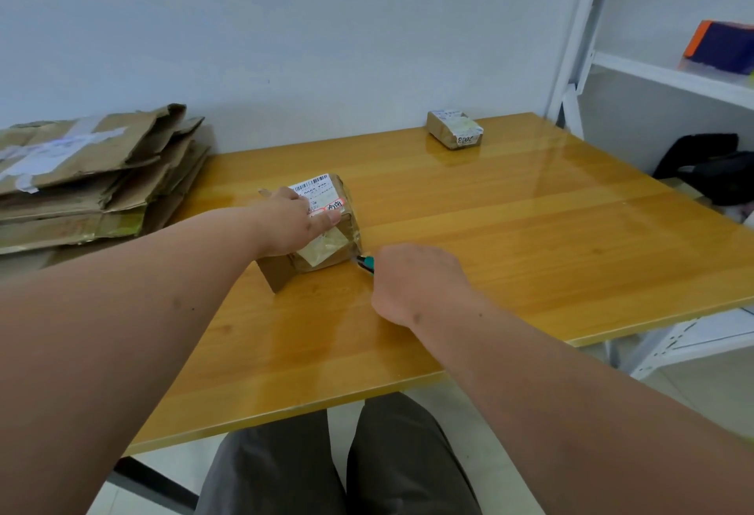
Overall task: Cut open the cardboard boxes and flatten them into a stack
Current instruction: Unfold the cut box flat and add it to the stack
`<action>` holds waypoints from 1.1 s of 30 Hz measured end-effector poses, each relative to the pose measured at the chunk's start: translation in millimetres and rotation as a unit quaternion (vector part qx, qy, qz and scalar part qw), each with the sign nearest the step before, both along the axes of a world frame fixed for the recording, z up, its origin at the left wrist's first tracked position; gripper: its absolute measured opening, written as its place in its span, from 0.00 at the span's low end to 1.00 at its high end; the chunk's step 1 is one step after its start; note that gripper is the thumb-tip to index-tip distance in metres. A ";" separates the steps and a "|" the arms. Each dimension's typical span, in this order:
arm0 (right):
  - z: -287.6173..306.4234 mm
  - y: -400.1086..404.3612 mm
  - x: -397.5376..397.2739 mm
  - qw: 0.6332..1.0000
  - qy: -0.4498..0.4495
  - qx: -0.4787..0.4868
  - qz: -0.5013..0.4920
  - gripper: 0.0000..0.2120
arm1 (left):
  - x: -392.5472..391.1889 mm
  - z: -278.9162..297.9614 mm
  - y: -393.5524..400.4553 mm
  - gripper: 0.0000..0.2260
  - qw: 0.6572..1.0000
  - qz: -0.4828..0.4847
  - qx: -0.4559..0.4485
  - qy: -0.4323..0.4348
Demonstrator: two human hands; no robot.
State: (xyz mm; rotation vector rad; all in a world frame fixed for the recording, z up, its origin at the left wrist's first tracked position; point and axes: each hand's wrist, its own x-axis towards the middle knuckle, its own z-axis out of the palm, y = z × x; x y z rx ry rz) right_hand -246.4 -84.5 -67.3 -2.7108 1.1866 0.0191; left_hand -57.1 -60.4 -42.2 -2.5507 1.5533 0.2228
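— Where's the box being worked on?

— The taped cardboard box [326,224] sits on the wooden table [510,237], left of the middle, a shipping label with a barcode on its top. It stands well in from the near edge and from the right edge, and closer to the left edge.

— And the hands?

— The left hand [296,224] lies flat on top of the box, fingers straight and together, thumb over the label, pressing down. The right hand [412,282] is curled round a green-handled utility knife [366,261]; only its front end pokes out of the fist, touching or just short of the box's lower right corner, right at table level. I can't make out the blade itself.

— Anything crowding them?

— A stack of flattened cardboard [94,180] lies at the left, beside the table and against the wall, near the box but not touching it. A second small taped box [455,128] stands at the far edge of the table, well apart. The broad stretch of tabletop to the right of the knife hand is bare wood.

— Past the table?

— White metal shelving [587,45] stands at the right, just beside the table's far right corner, with an orange and purple box [718,45] on a shelf. A black bag [710,167] lies low beyond the right edge. The person's knees in grey trousers [338,461] sit under the near edge.
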 end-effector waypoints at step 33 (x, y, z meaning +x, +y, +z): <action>-20.4 -2.5 -4.2 0.983 -0.177 -0.035 -0.037 0.07 | 9.3 -4.4 -11.0 0.36 0.991 -0.066 0.034 -0.113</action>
